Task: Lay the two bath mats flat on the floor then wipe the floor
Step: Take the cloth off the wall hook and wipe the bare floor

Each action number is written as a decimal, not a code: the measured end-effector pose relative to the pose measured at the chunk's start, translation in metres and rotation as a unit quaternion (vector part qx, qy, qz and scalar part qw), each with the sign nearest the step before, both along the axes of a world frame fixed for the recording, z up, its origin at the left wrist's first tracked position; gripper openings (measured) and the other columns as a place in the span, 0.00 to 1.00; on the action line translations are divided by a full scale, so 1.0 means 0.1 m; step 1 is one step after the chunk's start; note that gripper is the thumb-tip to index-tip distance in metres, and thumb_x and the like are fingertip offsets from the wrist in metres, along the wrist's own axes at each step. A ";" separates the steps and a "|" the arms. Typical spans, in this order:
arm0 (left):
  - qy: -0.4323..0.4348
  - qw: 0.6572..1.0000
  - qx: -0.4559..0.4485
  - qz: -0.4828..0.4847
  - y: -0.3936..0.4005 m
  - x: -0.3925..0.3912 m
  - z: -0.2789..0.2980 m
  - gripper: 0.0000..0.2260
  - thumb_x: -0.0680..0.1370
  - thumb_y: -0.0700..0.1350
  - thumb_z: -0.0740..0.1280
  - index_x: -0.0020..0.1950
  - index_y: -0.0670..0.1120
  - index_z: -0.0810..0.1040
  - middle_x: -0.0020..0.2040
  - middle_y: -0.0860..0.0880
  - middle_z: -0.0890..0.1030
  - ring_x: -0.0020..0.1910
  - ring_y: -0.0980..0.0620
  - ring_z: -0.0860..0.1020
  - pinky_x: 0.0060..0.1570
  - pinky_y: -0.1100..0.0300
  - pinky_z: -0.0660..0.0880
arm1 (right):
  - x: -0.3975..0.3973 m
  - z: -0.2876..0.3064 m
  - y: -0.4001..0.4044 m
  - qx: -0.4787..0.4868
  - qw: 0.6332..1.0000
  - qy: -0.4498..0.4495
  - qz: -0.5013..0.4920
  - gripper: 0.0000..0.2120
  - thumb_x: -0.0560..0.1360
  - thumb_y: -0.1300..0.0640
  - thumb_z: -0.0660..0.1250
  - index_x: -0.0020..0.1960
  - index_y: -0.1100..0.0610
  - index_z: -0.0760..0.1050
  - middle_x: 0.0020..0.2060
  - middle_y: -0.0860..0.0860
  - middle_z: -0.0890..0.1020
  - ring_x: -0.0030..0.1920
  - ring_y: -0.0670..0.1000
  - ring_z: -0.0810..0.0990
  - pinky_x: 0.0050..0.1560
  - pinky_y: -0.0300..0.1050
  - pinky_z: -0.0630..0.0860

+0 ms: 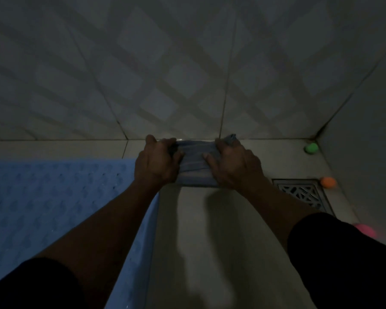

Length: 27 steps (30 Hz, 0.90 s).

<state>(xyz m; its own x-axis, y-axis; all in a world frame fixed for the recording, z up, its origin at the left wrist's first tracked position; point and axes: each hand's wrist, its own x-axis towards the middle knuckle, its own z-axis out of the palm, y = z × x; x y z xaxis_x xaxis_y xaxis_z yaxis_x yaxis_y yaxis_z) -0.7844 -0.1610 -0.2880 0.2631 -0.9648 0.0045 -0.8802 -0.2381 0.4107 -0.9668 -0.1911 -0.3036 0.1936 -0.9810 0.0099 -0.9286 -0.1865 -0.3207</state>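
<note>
Head view: left hand (pixel 157 162) and right hand (pixel 234 165) each press a clenched grip onto a folded grey cloth (pixel 195 167) at 12 o'clock, against the tiled wall's base. Blue bath mat (pixel 54 197) lies flat at 9 o'clock; floor drain (pixel 303 192) at 3 o'clock.

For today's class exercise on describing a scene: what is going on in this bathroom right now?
A person is kneeling, pressing a bunched grey cloth against the floor where it meets the tiled wall, with the left hand and right hand both on it. A blue bath mat lies flat on the left. A floor drain sits on the right.
</note>
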 end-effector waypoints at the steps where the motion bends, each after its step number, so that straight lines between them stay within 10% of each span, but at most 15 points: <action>1: -0.001 1.000 -0.002 0.001 -0.05 0.02 -0.03 0.24 0.78 0.59 0.66 0.72 0.54 0.72 0.63 0.42 0.70 0.58 0.38 0.76 0.58 0.50 0.73 | 0.02 -0.03 -0.07 0.002 1.000 -0.004 -0.004 0.29 0.78 0.35 0.57 0.74 0.49 0.66 0.68 0.60 0.71 0.59 0.64 0.77 0.58 0.54 0.74; 27: -0.152 0.988 0.026 -0.030 -0.55 -0.03 -0.79 0.25 0.81 0.63 0.52 0.74 0.52 0.62 0.65 0.39 0.63 0.46 0.36 0.79 0.42 0.52 0.72 | 0.18 -0.68 -0.49 -0.021 0.997 0.070 -0.039 0.39 0.76 0.30 0.50 0.78 0.54 0.57 0.69 0.62 0.70 0.56 0.64 0.78 0.52 0.51 0.73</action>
<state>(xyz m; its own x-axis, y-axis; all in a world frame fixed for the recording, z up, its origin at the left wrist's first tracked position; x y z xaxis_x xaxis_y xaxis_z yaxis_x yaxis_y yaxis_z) -0.7878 -0.2163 -0.3671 0.1987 -0.9798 0.0243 -0.9743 -0.1948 0.1130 -0.9490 -0.2396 -0.3717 0.1187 -0.9925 0.0291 -0.9761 -0.1220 -0.1797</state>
